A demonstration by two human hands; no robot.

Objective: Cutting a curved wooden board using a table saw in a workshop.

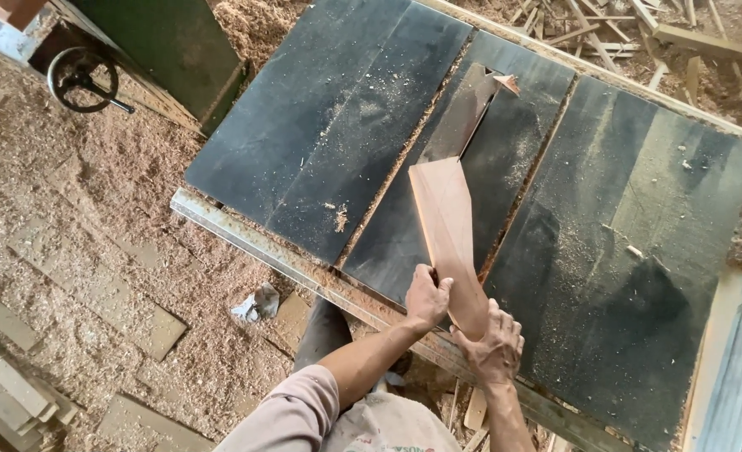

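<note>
- Left hand grips the near left edge of the board, fingers curled over it.
- Right hand clasps the board's near end, hiding that end.
- Board lies tilted on the dark desk, far end at the saw slot.
- Blade hard to make out.
- Both forearms reach forward, elbows bent.
</note>
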